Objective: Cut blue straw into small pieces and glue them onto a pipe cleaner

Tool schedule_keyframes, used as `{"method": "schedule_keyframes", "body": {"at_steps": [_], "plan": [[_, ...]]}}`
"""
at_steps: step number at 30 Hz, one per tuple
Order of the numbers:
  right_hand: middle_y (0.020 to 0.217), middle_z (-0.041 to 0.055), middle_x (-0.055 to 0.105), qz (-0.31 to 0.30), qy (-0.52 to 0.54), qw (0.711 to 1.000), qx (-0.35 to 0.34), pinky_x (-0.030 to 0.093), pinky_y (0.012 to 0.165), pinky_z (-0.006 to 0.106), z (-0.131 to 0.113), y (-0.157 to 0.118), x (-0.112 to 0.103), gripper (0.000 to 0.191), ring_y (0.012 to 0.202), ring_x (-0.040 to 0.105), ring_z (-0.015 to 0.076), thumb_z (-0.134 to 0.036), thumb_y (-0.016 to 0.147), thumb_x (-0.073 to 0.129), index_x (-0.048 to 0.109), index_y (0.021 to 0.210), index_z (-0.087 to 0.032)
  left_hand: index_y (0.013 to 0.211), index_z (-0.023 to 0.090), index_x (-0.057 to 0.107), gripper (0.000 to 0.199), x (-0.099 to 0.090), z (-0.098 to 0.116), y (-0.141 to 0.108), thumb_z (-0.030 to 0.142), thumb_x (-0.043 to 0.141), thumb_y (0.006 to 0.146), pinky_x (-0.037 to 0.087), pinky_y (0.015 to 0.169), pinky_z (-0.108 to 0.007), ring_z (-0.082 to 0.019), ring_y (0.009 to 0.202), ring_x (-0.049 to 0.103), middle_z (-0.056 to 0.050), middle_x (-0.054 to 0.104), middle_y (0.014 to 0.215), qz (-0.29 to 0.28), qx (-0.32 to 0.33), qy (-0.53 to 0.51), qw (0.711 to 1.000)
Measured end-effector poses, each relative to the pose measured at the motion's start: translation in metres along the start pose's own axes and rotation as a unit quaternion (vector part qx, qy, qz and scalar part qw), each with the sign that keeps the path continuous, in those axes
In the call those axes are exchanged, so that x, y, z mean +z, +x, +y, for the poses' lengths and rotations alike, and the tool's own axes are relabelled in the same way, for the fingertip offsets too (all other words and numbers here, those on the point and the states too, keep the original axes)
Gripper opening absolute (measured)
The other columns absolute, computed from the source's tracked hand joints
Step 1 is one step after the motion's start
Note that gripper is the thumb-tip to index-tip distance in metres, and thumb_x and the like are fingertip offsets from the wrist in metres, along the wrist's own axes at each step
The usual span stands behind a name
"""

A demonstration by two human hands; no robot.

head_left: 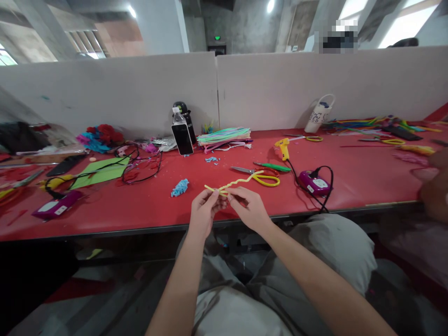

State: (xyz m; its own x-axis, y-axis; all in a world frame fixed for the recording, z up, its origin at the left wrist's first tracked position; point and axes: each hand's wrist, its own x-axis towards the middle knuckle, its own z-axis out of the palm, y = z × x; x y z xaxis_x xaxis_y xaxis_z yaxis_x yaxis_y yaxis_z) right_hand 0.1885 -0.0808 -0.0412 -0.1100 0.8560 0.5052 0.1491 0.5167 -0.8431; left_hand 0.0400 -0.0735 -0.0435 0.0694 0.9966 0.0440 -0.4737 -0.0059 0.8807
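Note:
Between my fingertips, near the table's front edge, is a yellow pipe cleaner (241,180), partly twisted, with a wavy length reaching up and to the right. My left hand (203,205) pinches it near its left end, where short ends cross. The thumb and fingers of my right hand (250,205) close on it just to the right. Beyond the right hand lie yellow-handled scissors (268,180) and a green-handled tool (276,167). A light-blue fuzzy bundle (179,187) rests on the table left of my hands.
On the red table (147,210), a yellow glue gun (283,149) is beside a purple box (316,183) with a black cable. Pipe cleaners (224,136) are piled behind, near a propped phone (182,139). A person's arm (436,191) is at right.

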Motion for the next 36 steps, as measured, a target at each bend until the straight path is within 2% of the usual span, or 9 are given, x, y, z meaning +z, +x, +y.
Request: {"method": "schedule_keyframes", "body": {"at_steps": [4,9,14,18,22,27,33,36], "plan": [[0.088,0.0066,0.067,0.015,-0.022,1.0,-0.003,0.052,0.065,0.026,0.002,0.0,-0.001,0.021,0.075,0.063,0.0154,-0.024,0.089,0.056,0.071,0.103,-0.019,0.086,0.012,0.067,0.022,-0.002,0.0,-0.001,0.033,0.072,0.08,0.056,0.065,-0.027,-0.016,0.068,0.069,-0.007,0.072,0.078,-0.012,0.0,0.008,1.0],[0.079,0.0038,0.062,0.012,-0.093,0.994,-0.062,0.049,0.063,0.024,-0.002,0.001,-0.002,0.023,0.066,0.056,0.0121,-0.018,0.088,0.054,0.071,0.104,-0.018,0.086,0.012,0.068,0.025,-0.003,0.0,-0.001,0.034,0.074,0.078,0.057,0.061,-0.026,-0.016,0.064,0.069,-0.007,0.073,0.074,0.005,-0.005,0.047,0.999],[0.086,0.0053,0.064,-0.004,-0.116,0.989,-0.096,0.051,0.071,0.026,-0.002,0.001,-0.003,0.025,0.072,0.058,0.0131,-0.017,0.091,0.052,0.069,0.108,-0.018,0.081,0.011,0.068,0.027,-0.002,0.0,-0.001,0.037,0.075,0.076,0.055,0.056,-0.024,-0.014,0.058,0.067,-0.006,0.071,0.07,0.03,0.003,0.065,0.997],[0.091,0.0064,0.064,-0.011,-0.097,0.989,-0.111,0.053,0.074,0.026,-0.002,0.002,-0.006,0.027,0.077,0.061,0.0133,-0.019,0.091,0.056,0.065,0.116,-0.017,0.074,0.011,0.065,0.027,0.002,0.0,-0.001,0.036,0.076,0.075,0.052,0.053,-0.021,-0.01,0.052,0.063,-0.003,0.068,0.064,0.054,0.016,0.026,0.998],[0.093,0.0071,0.066,-0.01,-0.123,0.984,-0.129,0.053,0.079,0.028,-0.001,0.003,-0.009,0.025,0.082,0.063,0.015,-0.022,0.091,0.059,0.066,0.115,-0.018,0.07,0.012,0.062,0.026,0.008,-0.002,-0.002,0.033,0.077,0.073,0.046,0.047,-0.016,-0.006,0.048,0.056,0.0,0.064,0.058,0.075,0.011,-0.013,0.997],[0.096,0.0086,0.069,0.024,-0.168,0.973,-0.156,0.054,0.082,0.03,0.001,0.002,-0.009,0.026,0.087,0.065,0.0171,-0.023,0.091,0.06,0.065,0.116,-0.017,0.066,0.012,0.06,0.029,0.013,-0.005,-0.004,0.035,0.076,0.074,0.042,0.044,-0.016,-0.005,0.046,0.052,0.001,0.06,0.055,0.069,0.01,-0.003,0.998],[0.101,0.0079,0.071,0.01,-0.176,0.97,-0.168,0.054,0.088,0.032,0.002,0.002,-0.008,0.019,0.096,0.066,0.0182,-0.022,0.093,0.055,0.067,0.109,-0.02,0.065,0.012,0.059,0.029,0.012,-0.003,-0.003,0.034,0.076,0.073,0.041,0.044,-0.016,-0.005,0.045,0.051,0.001,0.059,0.054,0.063,0.003,-0.001,0.998],[0.097,0.0073,0.072,0.02,-0.181,0.968,-0.174,0.055,0.084,0.03,0.002,0.002,-0.007,0.018,0.091,0.067,0.0175,-0.022,0.093,0.056,0.068,0.107,-0.02,0.066,0.012,0.06,0.028,0.012,-0.001,-0.004,0.034,0.076,0.073,0.041,0.044,-0.016,-0.006,0.046,0.052,0.0,0.06,0.055,0.064,0.005,0.0,0.998]]}}
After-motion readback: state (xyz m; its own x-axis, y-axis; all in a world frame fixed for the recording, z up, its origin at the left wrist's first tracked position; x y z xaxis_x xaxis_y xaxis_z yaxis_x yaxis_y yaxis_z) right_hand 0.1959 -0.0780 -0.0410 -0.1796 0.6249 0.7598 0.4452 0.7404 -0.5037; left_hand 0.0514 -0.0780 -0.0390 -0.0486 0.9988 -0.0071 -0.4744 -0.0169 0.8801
